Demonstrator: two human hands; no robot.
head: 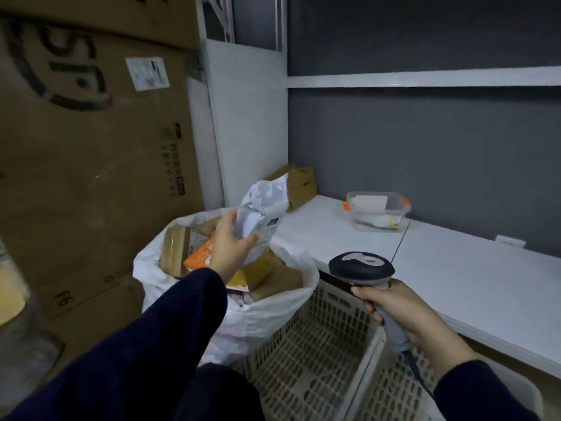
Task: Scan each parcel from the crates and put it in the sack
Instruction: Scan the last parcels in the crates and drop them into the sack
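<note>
Several parcels (pixel 194 250) are already lying in the sack (pixel 273 311); the left hand (pixel 230 244) is gripping a white mailer (pixel 261 214) above it; the right hand (pixel 400 308) is clasping the scanner (pixel 362 267); the crate (pixel 303 369) is looking empty.

Left hand (pixel 231 250) reaches forward, fingers clamped closed; right hand (pixel 403 311) is fisted, nearer the body.

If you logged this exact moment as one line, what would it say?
left hand: holds white mailer over sack | right hand: grips scanner | sack: open, parcels inside | crate: looks empty
</note>
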